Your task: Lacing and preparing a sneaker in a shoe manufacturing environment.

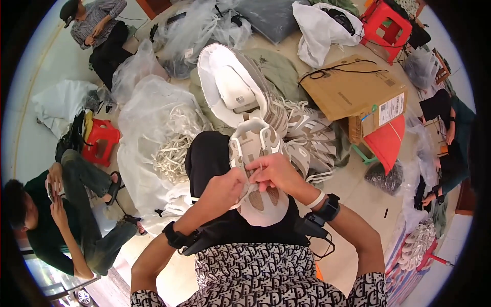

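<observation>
A white and beige sneaker (263, 211) rests on my lap, its toe toward me. Beyond its tongue is a wide, white-lined shoe opening (232, 84). Both of my hands are closed over the lacing area. A pale shoelace (252, 187) runs between my fingers. My left hand (223, 193) pinches it at the left side of the sneaker, with the fingertips partly turned from view. My right hand (279, 175) pinches the lace near the middle with thumb and forefinger.
Past my right hand lie several similar sneakers (312, 138). Loose pale laces (176, 135) sit on a clear plastic bag (134, 138) at the left. A cardboard box (353, 87) stands at far right, and red stools (387, 30) are around. Other people sit at left and right.
</observation>
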